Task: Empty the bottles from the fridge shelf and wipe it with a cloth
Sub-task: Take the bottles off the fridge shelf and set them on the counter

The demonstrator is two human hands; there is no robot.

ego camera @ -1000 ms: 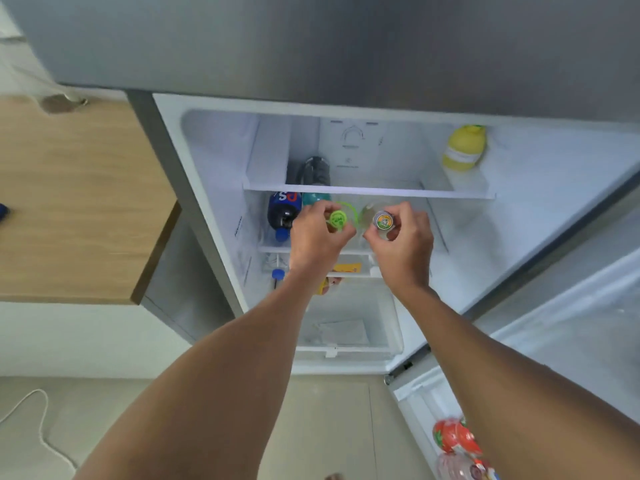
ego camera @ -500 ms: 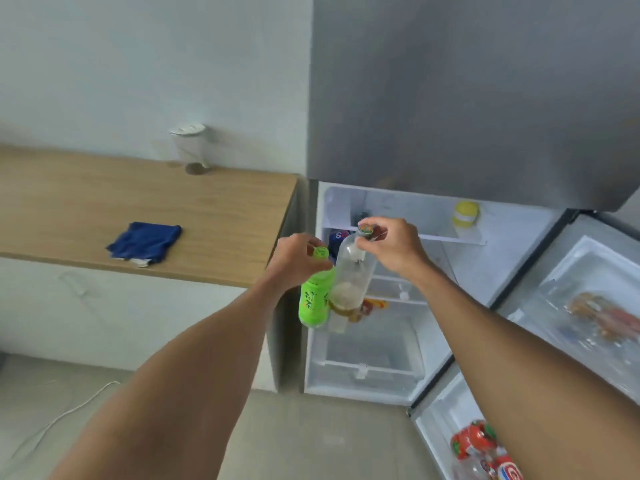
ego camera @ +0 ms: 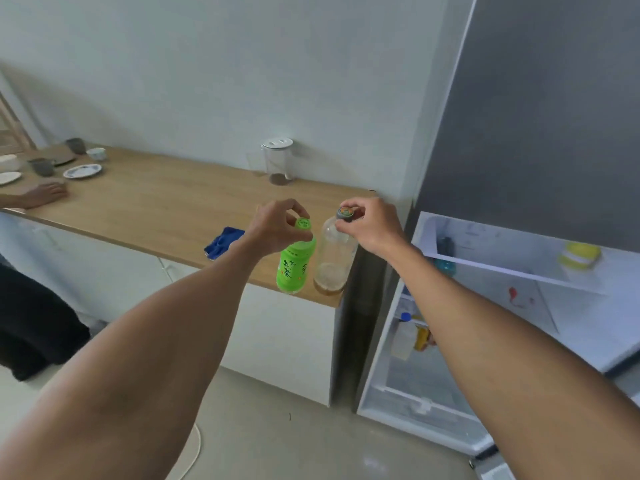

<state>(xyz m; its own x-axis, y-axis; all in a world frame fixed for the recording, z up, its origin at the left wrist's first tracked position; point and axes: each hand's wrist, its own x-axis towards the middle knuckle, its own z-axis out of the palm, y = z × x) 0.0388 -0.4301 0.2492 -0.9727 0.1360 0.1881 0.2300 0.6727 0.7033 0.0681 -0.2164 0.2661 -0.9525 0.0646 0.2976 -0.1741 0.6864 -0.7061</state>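
My left hand [ego camera: 273,225] grips a green tea bottle [ego camera: 294,265] by its cap. Beside it, my right hand [ego camera: 372,223] grips the cap of a clear, nearly empty bottle [ego camera: 334,261]. Both bottles hang upright over the front right corner of the wooden counter [ego camera: 156,206]; I cannot tell whether they touch it. A blue cloth [ego camera: 221,242] lies on the counter just left of my left wrist. The open fridge [ego camera: 485,306] stands at the right. Its shelf [ego camera: 502,268] still carries a dark bottle [ego camera: 445,245], a teal bottle [ego camera: 445,266] and a yellow container [ego camera: 580,256].
A clear jug with a white lid [ego camera: 277,161] stands at the counter's back. Cups and plates [ego camera: 81,169] sit at the far left, where another person's hand [ego camera: 43,195] rests. A white cable [ego camera: 194,448] lies on the floor. Lower fridge shelves hold small items.
I have carried both bottles out of the fridge and leftward to the counter's corner. My view has swung left, bringing the counter, the cloth and the far dishes into sight.
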